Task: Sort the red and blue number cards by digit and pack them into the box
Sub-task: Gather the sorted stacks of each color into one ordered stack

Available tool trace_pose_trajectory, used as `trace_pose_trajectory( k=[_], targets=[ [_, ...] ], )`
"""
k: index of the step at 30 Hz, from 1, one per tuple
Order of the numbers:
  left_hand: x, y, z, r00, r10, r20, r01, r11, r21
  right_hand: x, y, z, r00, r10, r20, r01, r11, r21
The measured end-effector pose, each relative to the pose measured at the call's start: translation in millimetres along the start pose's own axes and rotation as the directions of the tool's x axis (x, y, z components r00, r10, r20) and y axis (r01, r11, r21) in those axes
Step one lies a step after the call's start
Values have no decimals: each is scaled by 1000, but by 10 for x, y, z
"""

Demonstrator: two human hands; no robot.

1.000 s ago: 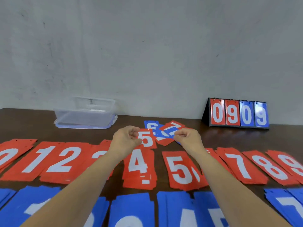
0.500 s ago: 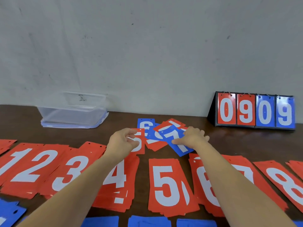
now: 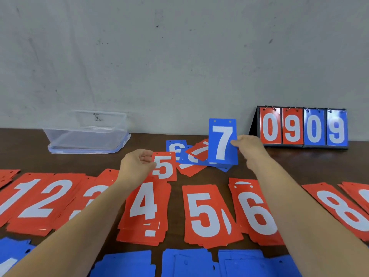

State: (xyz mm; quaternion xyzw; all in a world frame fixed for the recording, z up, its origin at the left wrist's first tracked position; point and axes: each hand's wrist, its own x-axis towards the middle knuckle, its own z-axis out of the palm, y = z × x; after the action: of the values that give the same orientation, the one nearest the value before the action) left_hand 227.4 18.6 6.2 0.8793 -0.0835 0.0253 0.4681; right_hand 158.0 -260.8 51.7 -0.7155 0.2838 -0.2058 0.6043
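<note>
While pinching blue 7 card (image 3: 222,142) upright in right hand (image 3: 249,148) over loose pile (image 3: 191,156) near worktop's (image 3: 279,162) far edge, gripping red 5 card (image 3: 164,166) by its left edge in left hand (image 3: 137,164).

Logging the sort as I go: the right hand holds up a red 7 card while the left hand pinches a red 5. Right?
Not quite. The head view shows the 7 card in the right hand is blue, not red. The rest stands: the left hand pinches a red 5.
</note>
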Motion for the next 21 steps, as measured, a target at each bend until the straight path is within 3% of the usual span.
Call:
trace_pose_trajectory(
  k=[4,7,9,12,21],
  targets=[
    [100,-80,20,999,-48,-6,48,997,54,-132,-79,-75,999,-22,-31,24,998,64],
    [237,-59,96,994,-80,68,71,989,127,-225,-70,-68,1000,-21,-4,21,997,71],
    [350,-26,152,984,-132,123,85,941,329,-250,-36,-64,1000,-16,19,15,997,73],
    [469,34,202,970,-214,114,91,758,646,-239,2,-82,999,-24,24,23,998,58],
    [724,84,213,942,-201,270,-43,723,689,-166,84,-173,999,-45,-10,45,999,16]
  ],
)
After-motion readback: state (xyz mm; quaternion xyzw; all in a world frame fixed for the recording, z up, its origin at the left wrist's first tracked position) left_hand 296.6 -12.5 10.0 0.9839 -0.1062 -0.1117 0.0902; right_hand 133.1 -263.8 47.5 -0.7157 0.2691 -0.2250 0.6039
